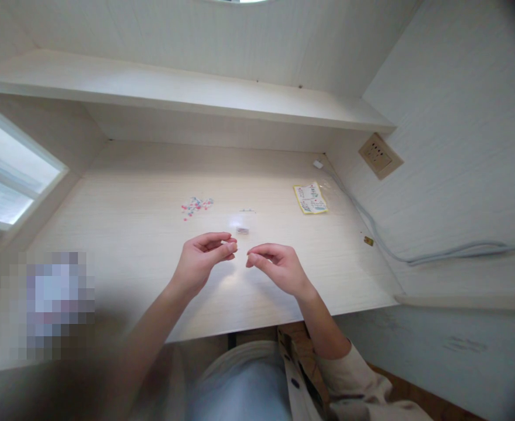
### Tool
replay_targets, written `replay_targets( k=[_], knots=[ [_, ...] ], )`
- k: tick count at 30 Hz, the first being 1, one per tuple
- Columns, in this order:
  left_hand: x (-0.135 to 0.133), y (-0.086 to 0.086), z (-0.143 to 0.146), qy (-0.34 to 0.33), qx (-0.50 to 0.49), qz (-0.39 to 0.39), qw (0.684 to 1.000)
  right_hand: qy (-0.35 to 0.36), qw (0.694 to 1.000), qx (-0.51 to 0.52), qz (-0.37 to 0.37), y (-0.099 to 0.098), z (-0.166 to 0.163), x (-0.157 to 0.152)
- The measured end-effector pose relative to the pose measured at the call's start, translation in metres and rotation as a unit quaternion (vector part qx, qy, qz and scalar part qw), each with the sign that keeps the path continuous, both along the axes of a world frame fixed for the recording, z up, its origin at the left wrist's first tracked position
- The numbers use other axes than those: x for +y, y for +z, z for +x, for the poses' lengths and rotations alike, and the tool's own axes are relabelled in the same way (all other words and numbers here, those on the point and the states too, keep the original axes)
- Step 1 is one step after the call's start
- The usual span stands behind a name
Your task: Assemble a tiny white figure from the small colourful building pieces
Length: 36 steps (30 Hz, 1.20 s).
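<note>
My left hand [209, 252] is raised over the desk with thumb and fingers pinched together; a small pale bit shows at the fingertips, too small to name. Facing it, a short gap away, my right hand [277, 263] also pinches thumb against fingers, and whatever it may hold cannot be made out. Just beyond the fingertips lies a small pinkish, clear-looking block [242, 231]. Behind that is a short thin row of tiny bluish pieces [247, 210]. To the left, a loose scatter of tiny pink, blue and white pieces [196, 206] rests on the desktop.
A yellow-edged printed card [311, 199] lies at the right, near a grey cable [376, 231] running along the side wall. A small brass-coloured piece [368, 240] sits by the cable. A shelf [187, 88] spans the back. A blurred-out object [55, 298] is at the left.
</note>
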<state>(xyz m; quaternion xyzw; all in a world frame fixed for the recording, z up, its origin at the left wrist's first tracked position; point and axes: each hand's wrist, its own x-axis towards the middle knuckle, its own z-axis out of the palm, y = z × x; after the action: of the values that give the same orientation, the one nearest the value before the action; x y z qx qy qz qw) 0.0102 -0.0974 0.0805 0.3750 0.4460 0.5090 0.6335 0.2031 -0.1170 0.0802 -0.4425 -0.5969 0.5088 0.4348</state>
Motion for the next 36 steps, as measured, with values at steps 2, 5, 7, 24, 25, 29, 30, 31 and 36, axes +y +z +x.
replay_targets(
  k=[2,5,7,24,25,29,30,31,36],
  knots=[
    [0.001,-0.002,-0.001,0.004,-0.003,-0.004,1.000,0.000,1.000,-0.008,-0.003,0.000,0.000,0.001],
    [0.000,-0.004,-0.007,0.014,0.006,-0.007,1.000,0.008,0.999,-0.032,-0.002,0.001,0.000,0.004],
    [-0.003,-0.005,-0.014,0.023,0.015,-0.008,1.000,0.017,0.998,-0.068,0.009,0.004,-0.001,0.009],
    [-0.025,-0.018,-0.087,0.127,0.003,-0.027,0.992,0.149,0.874,-0.414,0.205,-0.020,-0.088,0.156],
    [-0.025,-0.019,-0.089,0.129,0.001,-0.028,0.991,0.151,0.864,-0.432,0.210,-0.024,-0.092,0.164],
    [-0.021,-0.024,-0.092,0.134,-0.003,-0.031,0.990,0.188,0.820,-0.487,0.235,-0.028,-0.113,0.178],
    [-0.019,-0.025,-0.093,0.137,-0.004,-0.033,0.990,0.198,0.810,-0.500,0.233,-0.028,-0.119,0.179],
    [-0.018,-0.027,-0.093,0.140,-0.005,-0.037,0.989,0.200,0.801,-0.517,0.228,-0.028,-0.125,0.180],
    [-0.012,-0.033,-0.094,0.153,-0.019,-0.051,0.987,0.193,0.779,-0.563,0.199,-0.029,-0.146,0.183]
  ],
)
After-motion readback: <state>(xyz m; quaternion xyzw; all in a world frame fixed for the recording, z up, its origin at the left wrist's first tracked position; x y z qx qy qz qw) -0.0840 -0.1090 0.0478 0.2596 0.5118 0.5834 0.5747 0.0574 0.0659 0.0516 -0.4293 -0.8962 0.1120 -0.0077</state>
